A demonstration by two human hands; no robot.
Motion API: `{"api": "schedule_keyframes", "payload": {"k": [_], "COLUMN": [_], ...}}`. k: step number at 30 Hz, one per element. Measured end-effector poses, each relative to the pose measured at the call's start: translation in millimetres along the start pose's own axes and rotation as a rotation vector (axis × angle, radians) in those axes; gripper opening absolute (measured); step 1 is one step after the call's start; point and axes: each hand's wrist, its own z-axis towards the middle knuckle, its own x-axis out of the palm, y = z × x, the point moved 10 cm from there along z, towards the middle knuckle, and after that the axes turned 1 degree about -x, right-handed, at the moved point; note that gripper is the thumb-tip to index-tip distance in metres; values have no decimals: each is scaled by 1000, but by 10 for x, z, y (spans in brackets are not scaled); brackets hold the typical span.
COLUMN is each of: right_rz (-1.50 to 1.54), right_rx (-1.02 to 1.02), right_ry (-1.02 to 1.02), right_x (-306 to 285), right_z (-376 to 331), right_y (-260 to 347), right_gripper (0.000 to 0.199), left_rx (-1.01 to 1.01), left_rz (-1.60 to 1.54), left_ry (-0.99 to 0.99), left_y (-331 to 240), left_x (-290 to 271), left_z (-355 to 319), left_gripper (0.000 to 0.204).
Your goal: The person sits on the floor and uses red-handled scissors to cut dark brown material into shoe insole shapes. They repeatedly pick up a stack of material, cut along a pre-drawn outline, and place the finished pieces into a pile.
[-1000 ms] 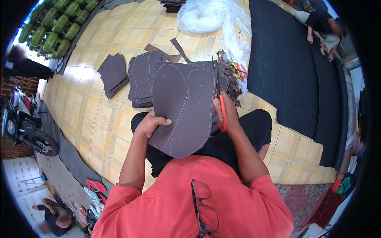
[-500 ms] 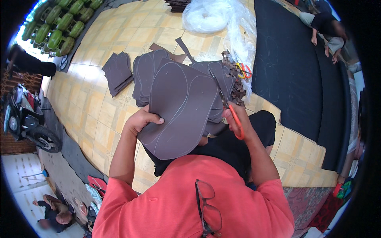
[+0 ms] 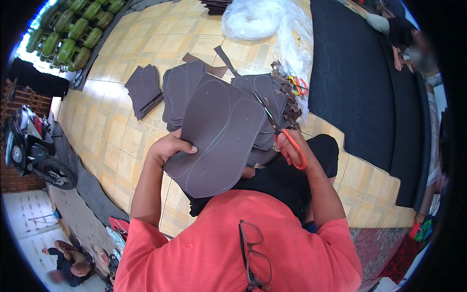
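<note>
Plainly, both hands are occupied above the person's lap, near the near edge of the tiled floor (image 3: 116,146). The left hand (image 3: 170,147) pinches the brown sheet (image 3: 216,141) by its left side, thumb flat on top and the fingers hidden underneath. Pale curved outlines run over the sheet, which hangs tilted and slightly bowed. The right hand (image 3: 291,145) is closed around the handles of the orange-handled scissors (image 3: 278,128), whose blades point away from the body beside the sheet's upper right edge (whether they bite into it, I cannot tell). Beyond, toward the floor's left edge, lies a small stack of cut pieces (image 3: 144,90); a taller stack (image 3: 175,92) sits just right of it, partly behind the sheet. Dark scraps (image 3: 292,111) are heaped toward the floor's right edge, near a second pair of scissors (image 3: 302,87) with red and yellow handles. Black material (image 3: 345,97) covers the floor along that edge, and clear plastic (image 3: 253,19) lies crumpled toward the far edge.
</note>
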Motion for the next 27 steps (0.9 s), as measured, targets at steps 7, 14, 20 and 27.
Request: {"api": "schedule_keyframes", "payload": {"k": [7,14,20,27], "right_rz": [426,722,829,412], "right_rx": [110,-78,15,-114], "right_ry": [-48,-341,-358,-395], "right_x": [38,-24,216,453], "right_z": [65,317,269,152], "right_y": [-367,-343,-58,146], "right_gripper": [41,17,16,27], "left_rx": [-36,33,567,680], "left_rz": [76,-455,387,-756], "left_ry": [55,172,-27,-302], "left_y": [0,325,-484,-398], "left_x": [217,115,996,602], "left_z": [46,285,9,322], "left_gripper": [72,57,44,38]}}
